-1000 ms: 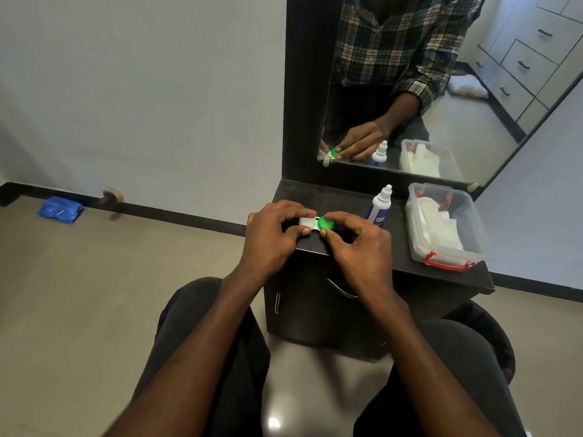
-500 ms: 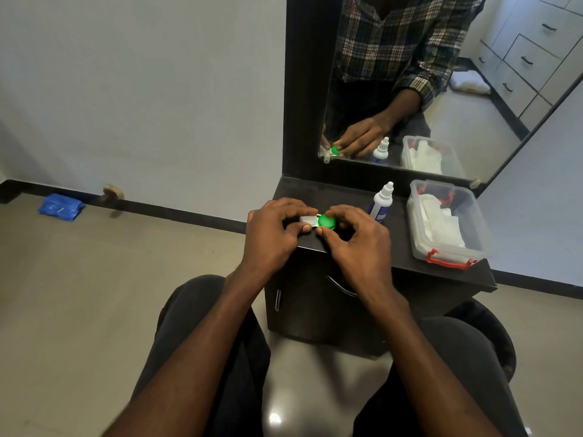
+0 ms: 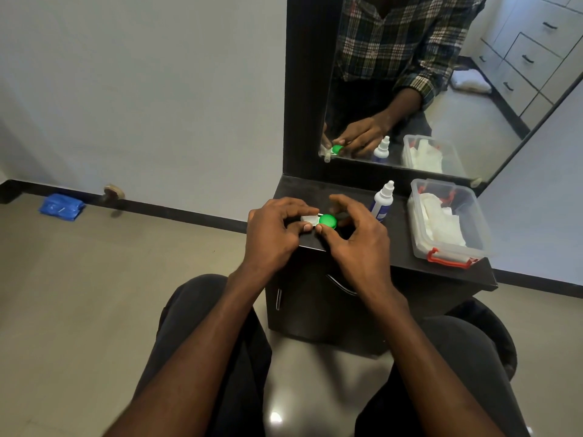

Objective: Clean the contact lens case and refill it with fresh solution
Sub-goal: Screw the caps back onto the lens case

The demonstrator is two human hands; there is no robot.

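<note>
The contact lens case [image 3: 310, 220] is white with a green cap [image 3: 327, 221] on its right well and lies near the front left of the black dresser top [image 3: 400, 244]. My left hand [image 3: 274, 234] grips the white left end with curled fingers. My right hand [image 3: 356, 238] pinches the green cap between thumb and fingertips. A white solution bottle [image 3: 383, 201] with a blue label stands upright just right of my right hand, capped. The case's left well is hidden under my left fingers.
A clear plastic box [image 3: 473, 216] with red latches holds white tissues at the right of the top. A mirror [image 3: 441, 89] stands behind and reflects my hands. My knees sit below the dresser. A blue packet [image 3: 61, 207] lies on the floor at left.
My hands stay on the case. The right fingers have shifted around the green cap, with the index finger now lifted further over it.
</note>
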